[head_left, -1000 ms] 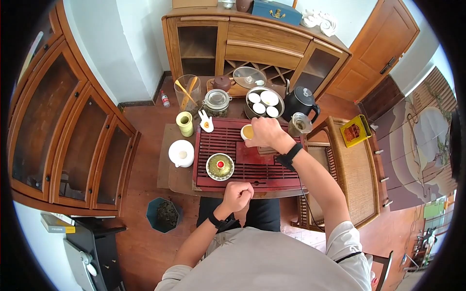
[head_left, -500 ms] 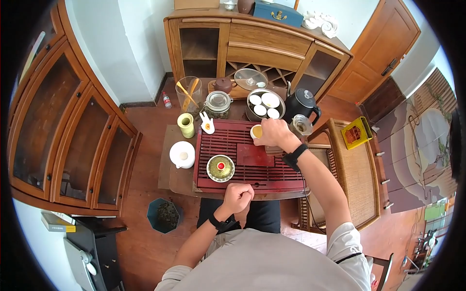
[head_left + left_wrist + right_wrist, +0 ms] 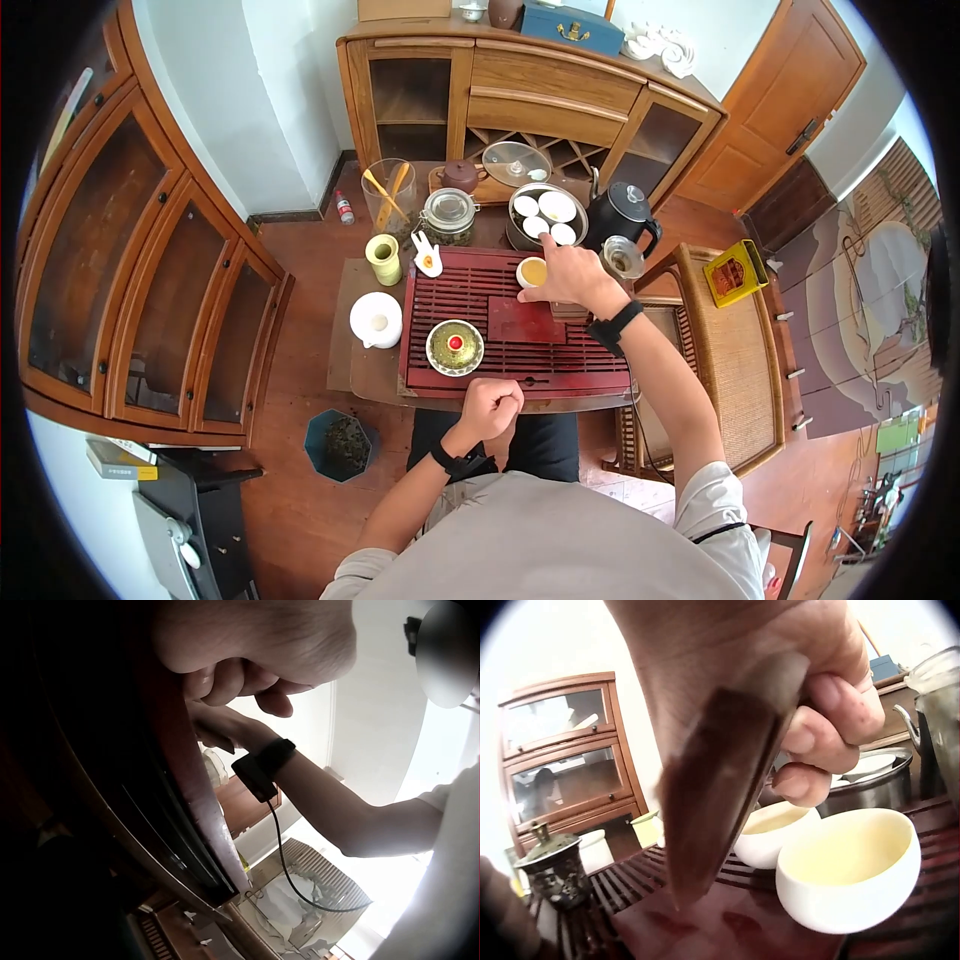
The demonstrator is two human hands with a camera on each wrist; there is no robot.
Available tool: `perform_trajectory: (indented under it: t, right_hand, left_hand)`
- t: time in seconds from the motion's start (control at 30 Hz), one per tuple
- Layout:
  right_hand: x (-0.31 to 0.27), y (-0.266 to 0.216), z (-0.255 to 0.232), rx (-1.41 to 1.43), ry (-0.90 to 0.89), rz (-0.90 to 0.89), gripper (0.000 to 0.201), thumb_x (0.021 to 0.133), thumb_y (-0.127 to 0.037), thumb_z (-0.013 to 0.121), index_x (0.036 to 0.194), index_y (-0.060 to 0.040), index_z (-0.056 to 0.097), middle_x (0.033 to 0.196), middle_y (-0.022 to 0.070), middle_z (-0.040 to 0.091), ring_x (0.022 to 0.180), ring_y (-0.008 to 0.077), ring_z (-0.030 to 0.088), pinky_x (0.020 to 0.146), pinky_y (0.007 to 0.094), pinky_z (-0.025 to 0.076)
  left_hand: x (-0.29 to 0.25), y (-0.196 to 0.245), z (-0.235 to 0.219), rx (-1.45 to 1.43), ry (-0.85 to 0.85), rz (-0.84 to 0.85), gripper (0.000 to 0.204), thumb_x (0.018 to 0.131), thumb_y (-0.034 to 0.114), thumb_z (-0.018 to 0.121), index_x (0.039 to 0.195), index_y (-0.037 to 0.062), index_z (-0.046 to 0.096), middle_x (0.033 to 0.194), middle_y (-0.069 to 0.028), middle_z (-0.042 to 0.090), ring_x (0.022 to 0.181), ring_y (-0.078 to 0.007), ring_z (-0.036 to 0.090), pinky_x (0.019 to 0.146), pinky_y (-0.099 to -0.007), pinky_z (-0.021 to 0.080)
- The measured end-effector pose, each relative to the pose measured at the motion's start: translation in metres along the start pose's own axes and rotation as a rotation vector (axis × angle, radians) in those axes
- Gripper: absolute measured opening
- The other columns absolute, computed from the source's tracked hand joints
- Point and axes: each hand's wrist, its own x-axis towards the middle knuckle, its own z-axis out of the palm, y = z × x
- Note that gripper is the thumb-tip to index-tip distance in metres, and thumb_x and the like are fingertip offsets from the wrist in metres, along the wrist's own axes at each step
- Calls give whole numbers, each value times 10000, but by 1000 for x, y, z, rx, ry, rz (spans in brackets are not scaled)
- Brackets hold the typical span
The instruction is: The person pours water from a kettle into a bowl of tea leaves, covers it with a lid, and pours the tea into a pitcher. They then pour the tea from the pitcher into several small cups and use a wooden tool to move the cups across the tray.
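My right hand (image 3: 572, 276) is over the far part of the red tea tray (image 3: 460, 262). Its thumb and index finger spread around a white teacup (image 3: 533, 272) of pale yellow tea. Other fingers (image 3: 832, 750) curl by the upper end of a flat brown piece (image 3: 712, 802), which juts out below the hand; its kind is not plain. In the right wrist view a second, nearer teacup (image 3: 847, 889) stands in front; the hand hides it from the head view. My left hand (image 3: 491, 408) is a curled fist at the tray's front edge, with nothing seen in it.
On the tray's left is a lidded bowl (image 3: 455, 347); beside the tray, a white pitcher (image 3: 376, 320). A pot of white cups (image 3: 545, 215), a black kettle (image 3: 625, 205) and a glass pitcher (image 3: 622, 258) stand behind. A blue bin (image 3: 340, 445) sits on the floor.
The right hand has moved the teacup a little to the right, the brown piece moving with the hand. Its thumb and index finger have since spread apart. The left hand stays put.
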Motion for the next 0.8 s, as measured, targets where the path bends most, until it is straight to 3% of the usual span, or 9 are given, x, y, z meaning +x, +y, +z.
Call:
perform_trajectory:
  t: [0.1,0.3,0.37,0.5,0.57,0.6,0.67,0.7,0.8]
  right_hand:
    - [-11,-2,-10,11,27,-29,1041,693,-707,879,1318,55,544,909,231,772,892,420,778,812,502,627]
    - [-19,-5,-11,203,175,-59,840,705,-656,913,1177,-12,652,890,234,767,884,422,775,809,510,621]
    - [-11,1,-3,387,192,-93,700,712,-569,948,1074,-27,693,903,223,770,911,414,769,825,482,614]
    - [-2,-2,-1,545,140,-116,556,759,-411,963,1033,-11,693,918,203,777,928,377,771,838,431,610]
    - [2,-7,-1,758,32,-169,387,838,-226,905,1070,-8,686,934,166,788,917,277,782,816,374,607]
    - [5,-8,3,761,32,-171,387,838,-226,905,1070,-8,686,934,166,788,917,277,782,816,374,607]
    - [12,-13,11,774,64,-388,292,893,-93,814,1120,4,658,951,156,801,939,275,788,834,375,608]
    - [14,-17,11,757,83,-459,276,878,-13,736,1131,26,632,952,180,797,928,329,785,828,402,610]
    - [24,-34,16,737,168,-472,276,902,3,709,1167,7,631,975,170,799,941,325,787,875,382,606]
  left_hand:
    - [0,-2,1,5,-3,5,158,804,4,545,693,18,656,562,-98,569,477,-208,558,492,-326,435]
    - [1,-2,2,11,-2,22,157,799,4,544,690,18,656,562,-103,574,478,-217,566,495,-332,448]
    - [1,0,1,6,1,22,157,798,4,543,689,18,656,562,-103,575,478,-217,567,496,-333,450]
    - [1,3,0,48,-19,8,177,780,4,506,672,19,645,593,-88,613,499,-210,583,511,-332,460]
    - [2,4,0,56,-18,8,176,780,5,507,674,20,647,594,-88,614,501,-211,584,513,-332,462]
    - [2,5,0,47,-24,-1,175,780,6,508,676,21,648,596,-89,616,503,-211,584,515,-332,463]
    - [2,5,-1,44,-28,-12,175,780,8,508,678,22,649,598,-91,617,505,-211,585,517,-333,465]
    - [1,4,0,54,-30,-17,174,782,8,509,680,22,649,602,-90,622,508,-212,589,520,-332,467]
    - [0,0,0,60,-30,-16,172,788,10,513,685,20,650,612,-90,633,516,-213,598,525,-331,472]
